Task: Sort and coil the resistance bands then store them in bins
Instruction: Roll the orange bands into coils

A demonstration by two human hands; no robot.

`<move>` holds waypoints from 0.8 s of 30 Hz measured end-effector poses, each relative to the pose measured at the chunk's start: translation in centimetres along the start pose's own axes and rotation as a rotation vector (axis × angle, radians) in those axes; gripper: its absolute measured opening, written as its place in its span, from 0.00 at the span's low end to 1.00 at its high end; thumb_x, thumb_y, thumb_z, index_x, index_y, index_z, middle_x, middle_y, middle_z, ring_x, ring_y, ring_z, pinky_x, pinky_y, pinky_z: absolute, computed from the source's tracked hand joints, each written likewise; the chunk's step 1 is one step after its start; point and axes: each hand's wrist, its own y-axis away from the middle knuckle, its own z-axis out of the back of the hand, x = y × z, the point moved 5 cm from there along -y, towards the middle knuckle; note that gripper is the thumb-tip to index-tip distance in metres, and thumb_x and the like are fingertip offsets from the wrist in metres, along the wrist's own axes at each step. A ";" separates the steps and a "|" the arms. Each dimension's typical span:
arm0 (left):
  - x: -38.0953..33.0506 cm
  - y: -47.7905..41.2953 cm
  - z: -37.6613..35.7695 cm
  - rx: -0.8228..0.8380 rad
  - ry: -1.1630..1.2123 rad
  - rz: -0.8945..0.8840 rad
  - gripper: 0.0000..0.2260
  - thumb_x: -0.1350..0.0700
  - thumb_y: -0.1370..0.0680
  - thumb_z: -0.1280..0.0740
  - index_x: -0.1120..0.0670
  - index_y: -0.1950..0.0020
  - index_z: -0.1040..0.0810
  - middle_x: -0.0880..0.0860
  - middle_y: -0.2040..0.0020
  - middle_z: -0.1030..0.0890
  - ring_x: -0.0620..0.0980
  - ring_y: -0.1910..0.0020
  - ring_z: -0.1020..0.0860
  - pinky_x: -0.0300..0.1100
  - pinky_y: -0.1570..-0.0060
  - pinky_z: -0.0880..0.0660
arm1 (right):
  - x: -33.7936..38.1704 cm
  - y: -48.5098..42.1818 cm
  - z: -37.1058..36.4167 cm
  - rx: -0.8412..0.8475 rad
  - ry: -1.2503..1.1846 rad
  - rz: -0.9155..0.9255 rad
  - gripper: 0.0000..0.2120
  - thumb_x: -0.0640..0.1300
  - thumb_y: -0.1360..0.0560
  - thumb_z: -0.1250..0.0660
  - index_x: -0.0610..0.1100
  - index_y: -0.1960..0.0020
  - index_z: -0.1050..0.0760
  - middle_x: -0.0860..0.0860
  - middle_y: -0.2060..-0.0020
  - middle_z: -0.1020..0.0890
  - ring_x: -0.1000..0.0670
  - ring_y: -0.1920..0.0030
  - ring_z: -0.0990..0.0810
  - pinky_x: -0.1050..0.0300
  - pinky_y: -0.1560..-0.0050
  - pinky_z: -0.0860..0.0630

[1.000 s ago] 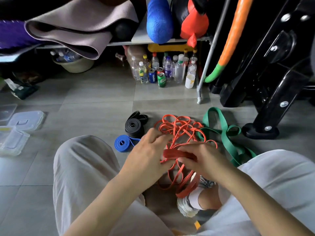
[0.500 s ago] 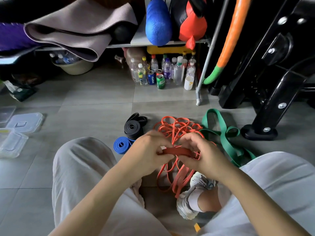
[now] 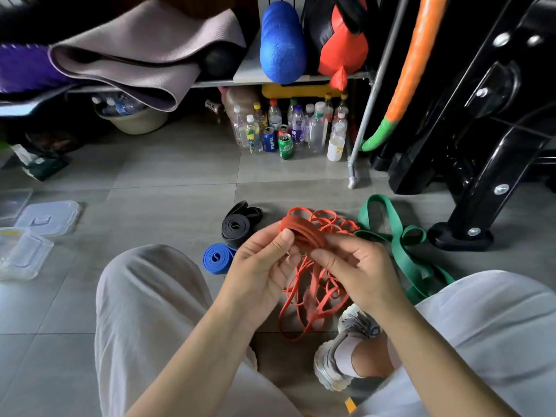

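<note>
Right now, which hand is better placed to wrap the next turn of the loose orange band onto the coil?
Probably the right hand: the thin orange rubber band's loose strands hang just under its fingers, while the left hand steadies the coil with its thumb.

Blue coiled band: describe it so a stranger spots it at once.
Find the person's left knee in pale trousers. Just beyond it on the grey tiled floor lies a flat blue rubber band, rolled tight. The rolled rubber band beside it is black.
</note>
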 end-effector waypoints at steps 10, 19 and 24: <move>-0.4 -0.2 0.5 0.000 -0.201 -0.100 0.08 0.60 0.31 0.32 0.58 0.55 0.16 0.57 0.61 0.17 0.46 0.64 0.19 0.33 0.65 0.23 | -0.6 -0.1 1.3 -0.060 0.015 -0.045 0.12 0.40 0.28 0.30 0.58 0.54 0.21 0.61 0.60 0.16 0.62 0.58 0.18 0.71 0.54 0.26; -1.5 -0.4 0.9 0.016 -0.266 -0.193 0.08 0.63 0.29 0.34 0.58 0.53 0.16 0.58 0.61 0.16 0.49 0.62 0.18 0.34 0.64 0.24 | -1.8 -0.2 0.7 0.071 0.105 -0.156 0.11 0.41 0.27 0.29 0.57 0.57 0.19 0.52 0.63 0.16 0.53 0.62 0.18 0.57 0.59 0.23; -0.1 -0.7 0.9 -0.026 -0.035 -0.122 0.09 0.63 0.29 0.35 0.59 0.52 0.17 0.57 0.59 0.17 0.46 0.63 0.19 0.33 0.63 0.23 | -1.5 0.0 -0.7 0.078 -0.073 -0.117 0.11 0.52 0.31 0.28 0.63 0.49 0.21 0.54 0.58 0.15 0.56 0.57 0.17 0.64 0.54 0.23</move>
